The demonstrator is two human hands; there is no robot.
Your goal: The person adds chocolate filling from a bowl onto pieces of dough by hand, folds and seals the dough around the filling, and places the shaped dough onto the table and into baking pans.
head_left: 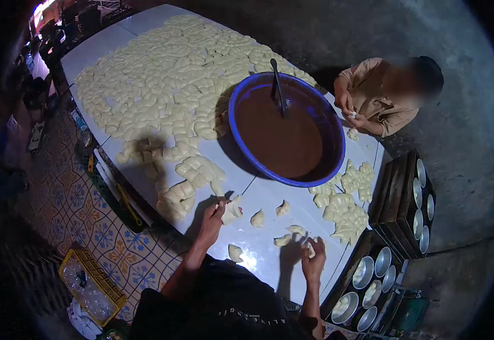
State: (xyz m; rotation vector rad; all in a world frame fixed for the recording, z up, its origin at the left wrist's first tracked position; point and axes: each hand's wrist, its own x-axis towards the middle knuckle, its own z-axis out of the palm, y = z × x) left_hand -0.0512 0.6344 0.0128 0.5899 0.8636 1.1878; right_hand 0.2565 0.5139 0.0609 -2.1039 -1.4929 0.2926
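My left hand [212,224] is closed on the edge of a pale dough piece [231,210] at the front of the white table [261,249]. Over the table's right front, my right hand [313,262] has its fingers closed round a small dough piece [311,249]. Several loose dough pieces lie between the hands, among them one dough lump [257,219] near the middle. Another dough piece [235,253] rests close to my body. Beyond my hands stands a blue tub [241,148] of brown filling [278,136], with a dark-handled spatula [279,85] standing in it.
Many dough pieces [145,79] cover the far left of the table; a smaller dough cluster [343,212] lies at right. A co-worker [371,96] handles dough at the far right edge. Round metal pans [346,306] sit in crates at right. A yellow crate [91,289] stands on the floor.
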